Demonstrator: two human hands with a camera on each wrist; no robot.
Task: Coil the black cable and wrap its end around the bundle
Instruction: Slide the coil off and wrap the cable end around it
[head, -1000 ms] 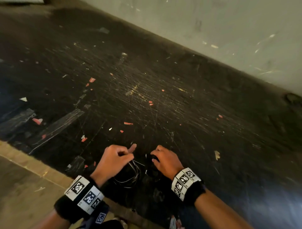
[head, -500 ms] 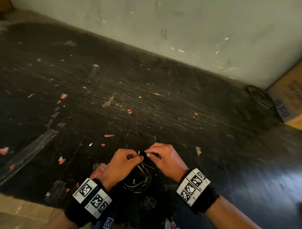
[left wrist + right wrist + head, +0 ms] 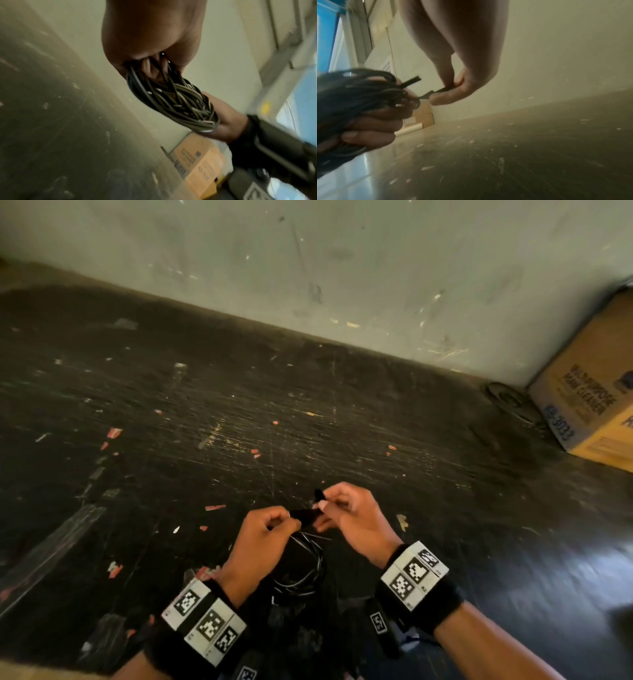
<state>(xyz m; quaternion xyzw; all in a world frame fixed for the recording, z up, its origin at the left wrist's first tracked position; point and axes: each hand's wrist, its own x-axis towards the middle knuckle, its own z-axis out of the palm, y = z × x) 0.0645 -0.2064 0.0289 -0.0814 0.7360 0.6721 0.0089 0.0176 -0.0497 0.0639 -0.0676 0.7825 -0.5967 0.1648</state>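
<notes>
Left hand [image 3: 260, 537] is closed around the coiled black cable [image 3: 305, 570], fingers curled through the top of the bundle. The loops hang down from the fist toward 6 o'clock, above the dark floor [image 3: 171, 422]. In the left wrist view the same hand [image 3: 150, 37] grips many strands of the cable [image 3: 173, 100], which bunch together and run toward 5 o'clock against the other forearm.

Right hand [image 3: 349, 515] sits just beside the left, at its 2 o'clock. Thumb and forefinger are pressed together, pinching a short black end piece [image 3: 308, 515] that spans the gap between the two hands. The right wrist view confirms it: the right hand [image 3: 462, 54] nips a flat dark strip [image 3: 441, 90] at the fingertips [image 3: 443, 99], and the strip leads toward the bundle [image 3: 356, 92] at 9 o'clock. A stub of cable juts from the bundle toward 2 o'clock. Whether the strip is the cable's own end or a tie cannot be told.

Both wrists carry black bands with printed marker tags.

Floor is scratched and littered with small red scraps. A pale wall [image 3: 342, 261] runs across 12 o'clock. A cardboard box [image 3: 589, 405] stands at 3 o'clock against the wall, well apart from the hands.
</notes>
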